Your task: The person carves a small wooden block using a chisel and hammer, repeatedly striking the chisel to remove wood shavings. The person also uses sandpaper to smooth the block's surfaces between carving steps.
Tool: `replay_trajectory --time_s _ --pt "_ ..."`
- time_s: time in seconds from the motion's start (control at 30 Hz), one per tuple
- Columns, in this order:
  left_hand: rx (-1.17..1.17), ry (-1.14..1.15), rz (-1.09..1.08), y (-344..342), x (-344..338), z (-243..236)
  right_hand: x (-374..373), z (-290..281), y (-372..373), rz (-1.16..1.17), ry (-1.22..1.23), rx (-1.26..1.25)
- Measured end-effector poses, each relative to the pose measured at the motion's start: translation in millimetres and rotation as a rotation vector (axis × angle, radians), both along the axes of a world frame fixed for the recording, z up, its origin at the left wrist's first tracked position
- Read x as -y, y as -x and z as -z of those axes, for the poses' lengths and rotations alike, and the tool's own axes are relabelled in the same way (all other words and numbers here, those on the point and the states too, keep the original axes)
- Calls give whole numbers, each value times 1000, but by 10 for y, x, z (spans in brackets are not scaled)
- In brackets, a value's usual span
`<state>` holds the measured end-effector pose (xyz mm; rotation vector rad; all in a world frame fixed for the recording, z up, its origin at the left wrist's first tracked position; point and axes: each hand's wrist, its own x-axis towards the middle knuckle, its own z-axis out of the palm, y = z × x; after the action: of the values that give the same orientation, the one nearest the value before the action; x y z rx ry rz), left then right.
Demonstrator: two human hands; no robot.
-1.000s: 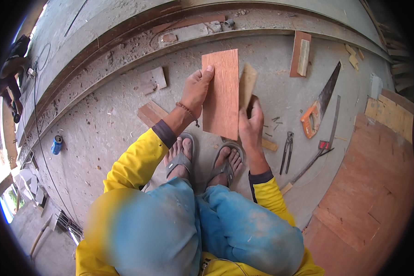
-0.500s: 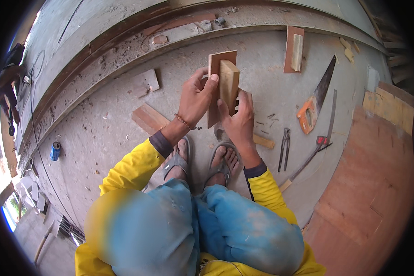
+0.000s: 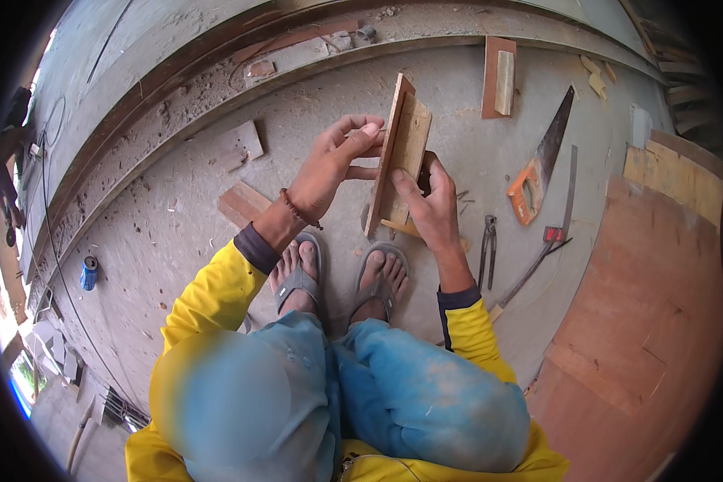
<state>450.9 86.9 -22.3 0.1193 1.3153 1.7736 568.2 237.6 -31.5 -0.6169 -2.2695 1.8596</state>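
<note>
My right hand (image 3: 434,205) grips a wooden float, a thin reddish-brown board (image 3: 390,153) with a pale wooden block (image 3: 412,140) along one face. Its thumb presses on the block, and the other fingers go behind it. The board stands nearly edge-on to me, tilted. On the board's left face, my left hand (image 3: 337,161) has thumb and forefinger pinched together close to the wood. Something thin may be between them, too small to make out. Lower fingers of that hand reach toward the board.
On the concrete floor lie a similar board with block (image 3: 500,80), an orange-handled handsaw (image 3: 538,173), pincers (image 3: 488,249), a long thin bar (image 3: 570,189), loose nails (image 3: 463,198) and board scraps (image 3: 243,202). A plywood sheet (image 3: 627,289) is at right, a blue can (image 3: 89,275) at left.
The float has turned from showing its board face to nearly edge-on. My left hand has let go of the board's edge and moved its pinched fingers to the left face.
</note>
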Motion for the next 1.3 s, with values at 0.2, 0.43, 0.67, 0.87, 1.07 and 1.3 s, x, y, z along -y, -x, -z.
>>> replay_trajectory --time_s 0.2,0.43,0.67,0.87,1.07,1.3 --pt "-103 66 -3 -2 5 -19 21 -22 -2 -8 -66 48" --pt "-360 118 -116 -111 -27 230 156 -103 28 -11 -244 81" --pt "-250 135 -221 -197 -71 291 179 49 -10 -9 -608 14" --pt "-259 122 -287 -217 -82 343 214 23 -19 -12 -657 43" --pt "-163 60 -228 -63 -67 371 122 22 63 -61 -480 133" --pt "-202 211 -127 77 -137 359 -111 -46 203 -138 -289 218"
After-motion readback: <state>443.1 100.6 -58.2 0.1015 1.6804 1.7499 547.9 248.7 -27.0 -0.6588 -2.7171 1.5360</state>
